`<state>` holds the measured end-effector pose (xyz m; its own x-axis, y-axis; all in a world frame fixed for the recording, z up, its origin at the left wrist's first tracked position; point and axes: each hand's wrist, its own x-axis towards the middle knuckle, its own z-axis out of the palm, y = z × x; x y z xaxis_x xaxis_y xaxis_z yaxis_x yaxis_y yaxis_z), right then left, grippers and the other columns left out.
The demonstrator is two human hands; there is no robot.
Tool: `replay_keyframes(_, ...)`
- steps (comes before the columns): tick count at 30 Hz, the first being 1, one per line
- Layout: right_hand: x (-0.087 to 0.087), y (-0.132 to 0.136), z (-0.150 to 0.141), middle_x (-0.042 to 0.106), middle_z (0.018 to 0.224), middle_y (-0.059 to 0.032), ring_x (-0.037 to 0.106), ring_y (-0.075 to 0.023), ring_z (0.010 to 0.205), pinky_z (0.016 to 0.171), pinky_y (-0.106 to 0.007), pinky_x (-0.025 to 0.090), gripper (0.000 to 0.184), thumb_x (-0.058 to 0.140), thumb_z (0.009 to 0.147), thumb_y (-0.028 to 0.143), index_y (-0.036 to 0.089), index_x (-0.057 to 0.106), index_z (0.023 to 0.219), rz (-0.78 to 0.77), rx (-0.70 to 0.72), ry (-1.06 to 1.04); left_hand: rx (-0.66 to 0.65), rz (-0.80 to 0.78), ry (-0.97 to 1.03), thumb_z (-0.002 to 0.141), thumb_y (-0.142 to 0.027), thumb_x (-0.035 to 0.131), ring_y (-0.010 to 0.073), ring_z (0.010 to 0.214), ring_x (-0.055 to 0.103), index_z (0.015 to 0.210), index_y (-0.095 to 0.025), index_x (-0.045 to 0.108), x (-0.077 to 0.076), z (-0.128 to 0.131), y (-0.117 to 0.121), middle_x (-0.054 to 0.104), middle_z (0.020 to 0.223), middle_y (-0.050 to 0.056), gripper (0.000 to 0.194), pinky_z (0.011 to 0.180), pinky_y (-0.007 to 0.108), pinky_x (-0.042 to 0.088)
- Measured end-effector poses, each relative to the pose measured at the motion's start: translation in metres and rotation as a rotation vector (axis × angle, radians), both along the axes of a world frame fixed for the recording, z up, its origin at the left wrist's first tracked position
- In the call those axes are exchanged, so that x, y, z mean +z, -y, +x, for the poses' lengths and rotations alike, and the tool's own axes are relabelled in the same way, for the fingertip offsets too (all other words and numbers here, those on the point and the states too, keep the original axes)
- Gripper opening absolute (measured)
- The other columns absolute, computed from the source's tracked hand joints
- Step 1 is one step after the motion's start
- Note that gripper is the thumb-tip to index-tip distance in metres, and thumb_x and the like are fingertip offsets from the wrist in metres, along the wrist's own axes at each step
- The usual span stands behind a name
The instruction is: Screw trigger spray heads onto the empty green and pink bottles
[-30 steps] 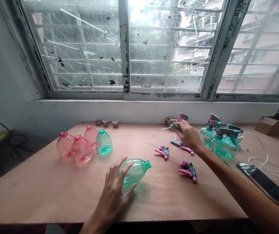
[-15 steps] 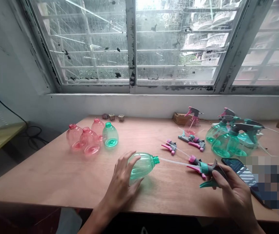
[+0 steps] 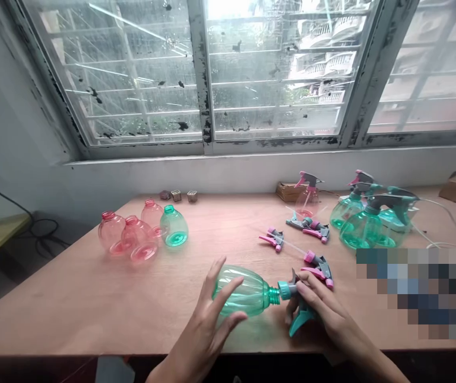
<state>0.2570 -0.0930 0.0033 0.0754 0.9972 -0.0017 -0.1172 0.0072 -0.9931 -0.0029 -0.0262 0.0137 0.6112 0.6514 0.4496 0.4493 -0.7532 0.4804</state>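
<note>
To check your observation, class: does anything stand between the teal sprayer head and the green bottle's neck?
Nothing visible does. The teal sprayer head, held in the right hand, has its collar against the neck of the green plastic bottle, which the left hand holds. A pink sprayer head lies beyond.

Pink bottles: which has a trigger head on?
The pink bottle at the table's far edge, right of centre, topped by a grey-and-pink trigger head; the three pink bottles at left have bare necks.

Daylight floods through the grimy window, burning to glare near 12 o'clock, while the wall at 9 o'clock sits dim. Lens bending curves the edges; a pixelated patch covers 4 o'clock; the green plastic bottle's shadow seems faint.
</note>
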Motion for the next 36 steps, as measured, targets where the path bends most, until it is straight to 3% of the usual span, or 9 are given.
replay_keyframes(3, 0.001, -0.002, -0.007, 0.072, 0.074, 0.0000, 0.071, -0.0235, 0.072, 0.071, -0.035, 0.056, 0.040, 0.056, 0.094, 0.063, 0.024, 0.052, 0.106, 0.012, 0.000, -0.063, 0.072, -0.134, 0.159, 0.101, -0.033, 0.057, 0.0368, 0.152, 0.025, 0.151, -0.035, 0.034, -0.007, 0.004, -0.005, 0.022, 0.166, 0.011, 0.055, 0.119, 0.060, 0.034)
replay_keyframes(7, -0.004, -0.006, -0.006, 0.073, 0.085, -0.0032, 0.072, -0.0260, 0.074, 0.062, -0.034, 0.057, 0.050, 0.070, 0.081, 0.067, 0.025, 0.055, 0.104, -0.021, -0.111, -0.120, 0.123, -0.500, 0.326, 0.087, -0.042, 0.075, 0.0371, 0.151, 0.028, 0.157, -0.025, 0.017, -0.007, 0.009, -0.012, 0.029, 0.163, 0.017, 0.092, 0.121, 0.059, 0.032)
replay_keyframes(10, -0.009, -0.011, -0.001, 0.070, 0.081, -0.0022, 0.072, -0.0264, 0.072, 0.056, -0.033, 0.057, 0.053, 0.077, 0.074, 0.066, 0.024, 0.056, 0.099, -0.051, -0.152, -0.198, 0.015, -0.649, 0.299, 0.085, -0.038, 0.076, 0.0362, 0.148, 0.035, 0.153, -0.022, 0.032, 0.002, 0.010, -0.015, 0.039, 0.159, 0.015, 0.083, 0.122, 0.055, 0.032)
replay_keyframes(13, -0.011, -0.014, 0.002, 0.065, 0.075, 0.0029, 0.070, -0.0205, 0.067, 0.055, -0.027, 0.056, 0.047, 0.081, 0.075, 0.058, 0.025, 0.056, 0.099, -0.054, -0.127, -0.313, -0.066, -0.618, 0.245, 0.088, -0.034, 0.075, 0.0331, 0.145, 0.042, 0.152, -0.025, 0.038, 0.006, 0.006, -0.015, 0.048, 0.155, 0.010, 0.074, 0.122, 0.053, 0.034)
replay_keyframes(16, -0.010, -0.013, 0.002, 0.062, 0.072, 0.0064, 0.067, -0.0153, 0.062, 0.058, -0.024, 0.057, 0.043, 0.080, 0.079, 0.052, 0.026, 0.055, 0.102, -0.035, -0.079, -0.366, 0.025, -0.563, 0.235, 0.086, -0.033, 0.076, 0.0341, 0.149, 0.035, 0.157, -0.028, 0.029, 0.002, 0.003, -0.014, 0.040, 0.160, 0.010, 0.085, 0.123, 0.057, 0.029)
replay_keyframes(22, -0.013, -0.011, 0.004, 0.068, 0.059, 0.0031, 0.065, -0.0194, 0.050, 0.040, -0.022, 0.046, 0.054, 0.068, 0.086, 0.061, 0.024, 0.044, 0.117, -0.036, 0.039, -0.133, 0.042, -0.593, 0.305, 0.075, -0.036, 0.086, 0.0368, 0.148, 0.034, 0.155, -0.023, 0.035, -0.005, 0.003, -0.013, 0.043, 0.156, 0.015, 0.096, 0.123, 0.055, 0.029)
replay_keyframes(25, -0.013, -0.011, 0.007, 0.073, 0.063, 0.0005, 0.067, -0.0189, 0.053, 0.049, -0.026, 0.051, 0.055, 0.078, 0.081, 0.051, 0.020, 0.048, 0.116, 0.005, 0.035, -0.031, -0.005, -0.613, 0.330, 0.071, -0.033, 0.089, 0.0352, 0.146, 0.038, 0.151, -0.024, 0.041, 0.000, 0.005, -0.013, 0.047, 0.153, 0.012, 0.094, 0.123, 0.052, 0.031)
replay_keyframes(31, -0.006, -0.010, 0.011, 0.076, 0.067, -0.0011, 0.072, -0.0229, 0.064, 0.063, -0.031, 0.056, 0.049, 0.082, 0.079, 0.046, 0.018, 0.057, 0.110, -0.001, 0.050, -0.001, -0.086, -0.782, 0.405, 0.074, -0.019, 0.083, 0.0296, 0.148, 0.036, 0.157, -0.033, 0.024, 0.007, 0.006, -0.010, 0.040, 0.160, 0.005, 0.102, 0.122, 0.047, 0.034)
replay_keyframes(36, -0.004, -0.009, 0.010, 0.076, 0.069, -0.0012, 0.073, -0.0232, 0.066, 0.062, -0.029, 0.056, 0.047, 0.083, 0.078, 0.047, 0.019, 0.059, 0.106, 0.004, 0.060, -0.004, -0.088, -0.789, 0.378, 0.075, -0.025, 0.083, 0.0304, 0.152, 0.027, 0.159, -0.032, 0.015, 0.004, 0.004, -0.007, 0.025, 0.167, 0.007, 0.109, 0.126, 0.049, 0.023)
